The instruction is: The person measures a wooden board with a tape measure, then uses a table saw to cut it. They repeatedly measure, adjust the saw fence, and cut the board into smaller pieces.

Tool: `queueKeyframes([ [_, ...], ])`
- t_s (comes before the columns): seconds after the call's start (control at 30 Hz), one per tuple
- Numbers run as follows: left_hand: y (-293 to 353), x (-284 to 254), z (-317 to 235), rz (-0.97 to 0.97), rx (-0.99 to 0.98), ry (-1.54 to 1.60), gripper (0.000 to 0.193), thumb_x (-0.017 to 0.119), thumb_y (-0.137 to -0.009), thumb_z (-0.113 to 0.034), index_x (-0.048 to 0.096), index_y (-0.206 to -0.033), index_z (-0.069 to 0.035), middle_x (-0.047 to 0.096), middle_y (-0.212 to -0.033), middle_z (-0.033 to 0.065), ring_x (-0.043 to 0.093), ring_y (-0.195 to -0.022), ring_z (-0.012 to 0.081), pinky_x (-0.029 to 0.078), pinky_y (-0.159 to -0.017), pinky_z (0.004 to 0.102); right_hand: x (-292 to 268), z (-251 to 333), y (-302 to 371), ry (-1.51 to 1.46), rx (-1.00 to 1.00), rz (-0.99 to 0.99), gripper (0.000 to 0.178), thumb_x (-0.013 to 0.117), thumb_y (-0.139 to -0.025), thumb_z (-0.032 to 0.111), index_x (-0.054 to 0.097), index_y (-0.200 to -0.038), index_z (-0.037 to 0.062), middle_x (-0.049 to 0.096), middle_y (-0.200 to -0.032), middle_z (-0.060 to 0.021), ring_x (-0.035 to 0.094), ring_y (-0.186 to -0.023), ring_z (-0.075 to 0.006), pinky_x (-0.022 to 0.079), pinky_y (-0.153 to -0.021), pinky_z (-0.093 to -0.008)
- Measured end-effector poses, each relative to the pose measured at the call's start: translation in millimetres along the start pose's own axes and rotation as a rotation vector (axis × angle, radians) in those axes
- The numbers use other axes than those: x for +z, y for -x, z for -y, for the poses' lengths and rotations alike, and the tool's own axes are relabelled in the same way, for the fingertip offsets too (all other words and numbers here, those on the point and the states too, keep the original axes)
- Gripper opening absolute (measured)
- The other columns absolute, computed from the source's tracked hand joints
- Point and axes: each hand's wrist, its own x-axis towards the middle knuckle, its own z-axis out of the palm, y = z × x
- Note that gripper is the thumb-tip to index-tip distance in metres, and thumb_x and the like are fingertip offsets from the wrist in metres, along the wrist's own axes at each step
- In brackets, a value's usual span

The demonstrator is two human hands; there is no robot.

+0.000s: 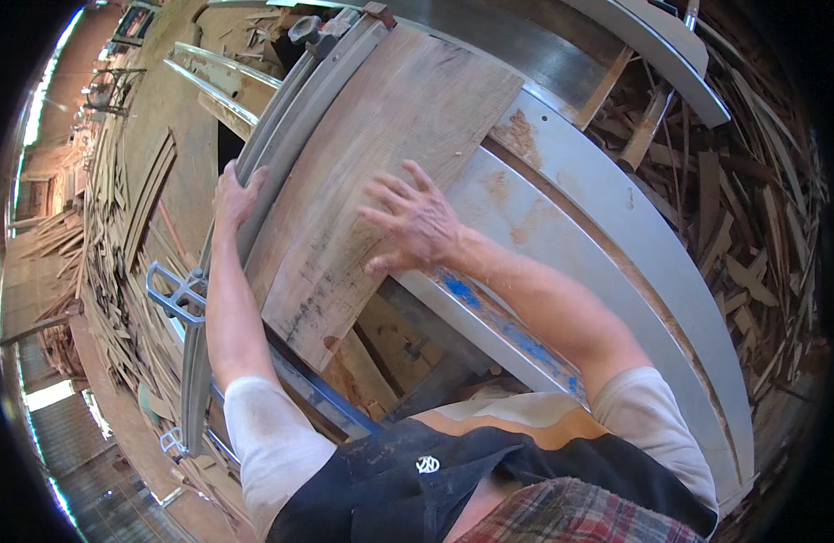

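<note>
Brown wood is lying flat: one wide board [390, 149], streaked with dark marks at its near end, is resting on a grey metal table [562, 195]. Its left side is running just beside a long grey rail [301, 122]; its near end is jutting past the table's edge.

Person's left hand [239, 195] is sitting at the rail, thumb standing apart from the fingers. Right hand [415, 222] is spreading its fingers wide, open and holding nothing, over the board's right side. From where I am standing I cannot tell whether the left is gripping the rail or only resting there, nor whether the right is touching wood.

Pale blue handle [175, 292] is sticking out left of the rail, beside the left forearm. Dark groove [616, 249] is curving along the table, brown dust patches [518, 136] lying near it. Offcuts [752, 226] are heaping up beyond the table on the right; thin strips [145, 204] are littering the ground on the left.
</note>
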Motion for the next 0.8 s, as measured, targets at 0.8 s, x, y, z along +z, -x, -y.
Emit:
queueKeyframes([
  [0.8, 1, 16, -12, -0.075, -0.077, -0.112, 0.129, 0.096, -0.061, -0.064, 0.038, -0.161, -0.008, 0.053, -0.151, 0.0245, 0.050, -0.143, 0.0419, 0.043, -0.118, 0.0530, 29, -9, -47, -0.063, 0.132, -0.118, 0.081, 0.057, -0.094, 0.076, 0.070, -0.138, 0.0094, 0.050, -0.164, -0.0140, 0.033, -0.159, -0.0326, 0.018, -0.131, -0.0616],
])
